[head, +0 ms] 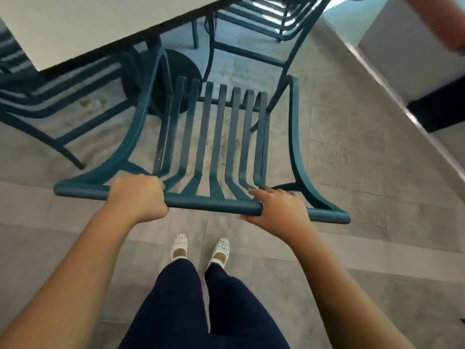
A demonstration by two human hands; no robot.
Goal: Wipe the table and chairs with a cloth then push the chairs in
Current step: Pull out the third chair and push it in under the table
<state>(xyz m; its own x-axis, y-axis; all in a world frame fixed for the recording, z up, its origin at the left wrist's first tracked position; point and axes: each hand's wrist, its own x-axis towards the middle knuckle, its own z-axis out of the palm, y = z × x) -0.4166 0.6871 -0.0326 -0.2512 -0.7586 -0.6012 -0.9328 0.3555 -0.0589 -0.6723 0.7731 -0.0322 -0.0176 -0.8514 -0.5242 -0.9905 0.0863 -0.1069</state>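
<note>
L hand (139, 196) grip clamped on chair (216, 137) top rail, R hand (273, 210) fingers wrapped round same

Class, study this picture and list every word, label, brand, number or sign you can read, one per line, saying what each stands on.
None: no readable text appears anywhere in this picture.
The teal chair that the left hand and right hand grip by its top rail carries no label or brand.
The white table shows a plain surface.
The white shoes bear only a dotted pattern, no lettering.
</note>
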